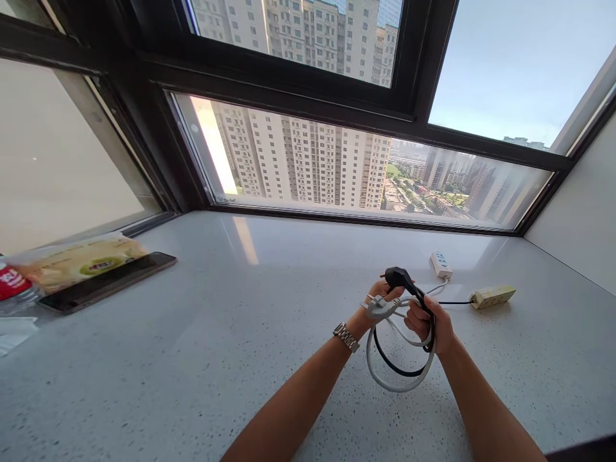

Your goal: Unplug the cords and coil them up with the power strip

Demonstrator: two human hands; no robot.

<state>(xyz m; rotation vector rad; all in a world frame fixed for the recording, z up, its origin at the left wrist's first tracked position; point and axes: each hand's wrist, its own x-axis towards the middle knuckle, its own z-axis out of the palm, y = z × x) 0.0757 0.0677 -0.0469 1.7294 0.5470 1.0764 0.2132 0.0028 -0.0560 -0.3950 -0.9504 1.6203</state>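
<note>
where hands (409, 308) grip, cable loops (402, 359) vanish.

Counter (240, 333): polished speckled stone, glossy. Cables (402, 375): smooth plastic sheath, white and black. Plugs (389, 292): matt plastic. Watch (346, 337): shiny metal links. Phone (108, 282): glossy glass. Packet (79, 263): shiny plastic film.

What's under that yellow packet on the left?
The yellow packet rests partly on a dark flat tablet or phone, lying on the white speckled counter. Its screen's near edge shows; the part beneath the packet is hidden. Beside it sits a red-labelled bottle.
</note>
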